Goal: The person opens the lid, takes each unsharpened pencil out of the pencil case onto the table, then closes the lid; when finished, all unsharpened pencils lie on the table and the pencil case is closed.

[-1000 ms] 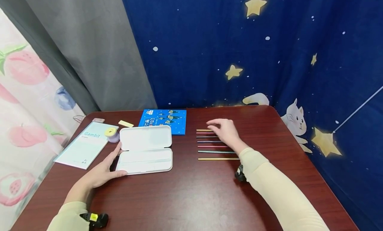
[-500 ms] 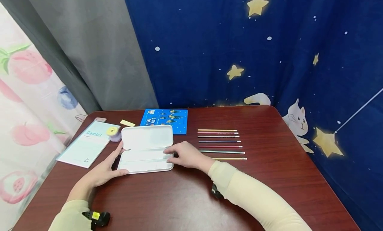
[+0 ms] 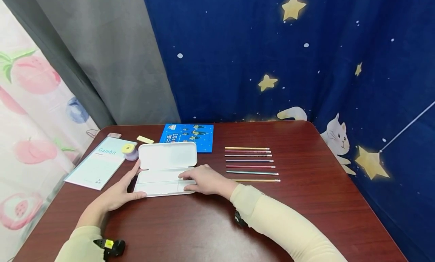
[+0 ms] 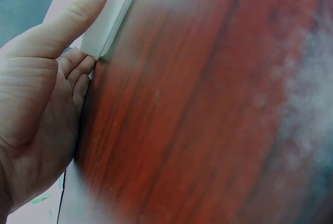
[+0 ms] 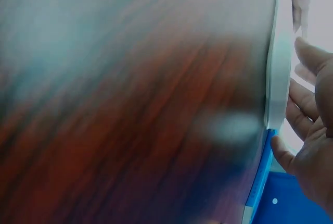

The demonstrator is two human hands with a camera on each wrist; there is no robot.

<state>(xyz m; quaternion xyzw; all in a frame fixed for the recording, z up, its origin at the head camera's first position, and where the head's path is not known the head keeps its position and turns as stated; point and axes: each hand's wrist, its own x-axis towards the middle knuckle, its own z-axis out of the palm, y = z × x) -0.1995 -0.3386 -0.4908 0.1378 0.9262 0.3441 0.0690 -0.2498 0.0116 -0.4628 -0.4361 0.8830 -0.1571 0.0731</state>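
Observation:
A white pencil case (image 3: 168, 156) lies with its lid raised at the back and its shallow base toward me. My left hand (image 3: 117, 196) holds the base's left end, thumb at the front corner and fingers along the side; the left wrist view shows the thumb over the case's edge (image 4: 106, 31). My right hand (image 3: 205, 180) reaches over the base's right part, its fingertips at the inside. In the right wrist view its fingers are loosely bent and spread beside the case wall (image 5: 279, 62); no object shows between them. Several pencils (image 3: 249, 167) lie in parallel to the right.
Behind the case lies a blue book (image 3: 204, 137). To the left are a pale notebook (image 3: 98, 165), a round yellow and lilac container (image 3: 130, 152), a yellow eraser-like block (image 3: 145, 140) and a small pink block (image 3: 114, 135). Curtains hang beyond the table's back edge.
My right hand has moved left from above the pencils to the case's base, then slightly farther left inside it. The pencils stay in their row. My left hand stays at the case's left end.

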